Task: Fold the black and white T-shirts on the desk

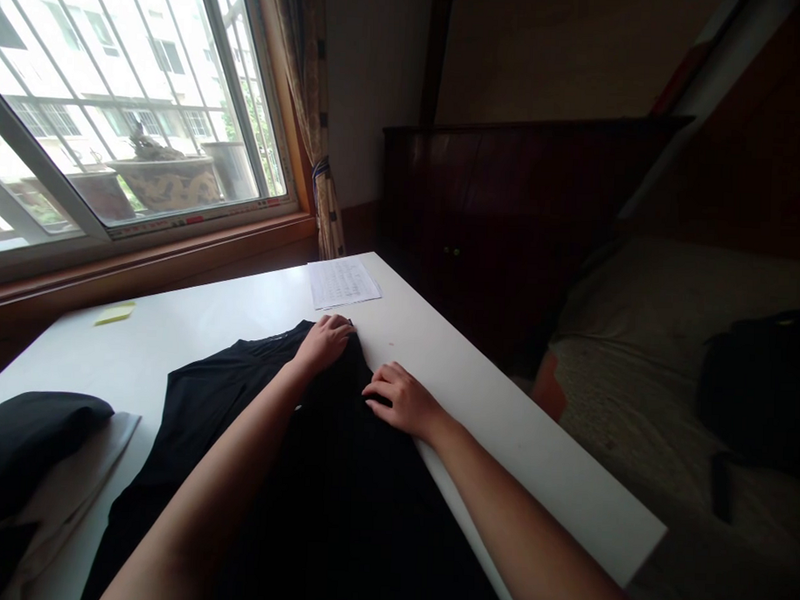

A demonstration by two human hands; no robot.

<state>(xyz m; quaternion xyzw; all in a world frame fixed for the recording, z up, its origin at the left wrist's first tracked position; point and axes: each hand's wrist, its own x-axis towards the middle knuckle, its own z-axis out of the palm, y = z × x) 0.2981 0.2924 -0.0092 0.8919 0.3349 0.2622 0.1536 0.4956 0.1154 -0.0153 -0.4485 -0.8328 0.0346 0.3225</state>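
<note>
A black sleeveless garment (328,472) lies spread over the white table (501,426), its upper part pointing away from me. At its far right shoulder corner is my left hand (325,343), the fingers bent and closed on the cloth. My right hand (403,400) rests at the garment's right edge, nearer to me. Its fingers are slightly bent and apart, with the tips touching the fabric; no fold of cloth shows between them. Under my left forearm part of the garment is hidden.
Printed papers (345,282) lie at the table's far corner, and a yellow slip (114,313) near the window side. Dark and pale cloth (41,445) is heaped at the left. A dark cabinet (494,224) stands beyond the table; a covered bed (635,343) is at right.
</note>
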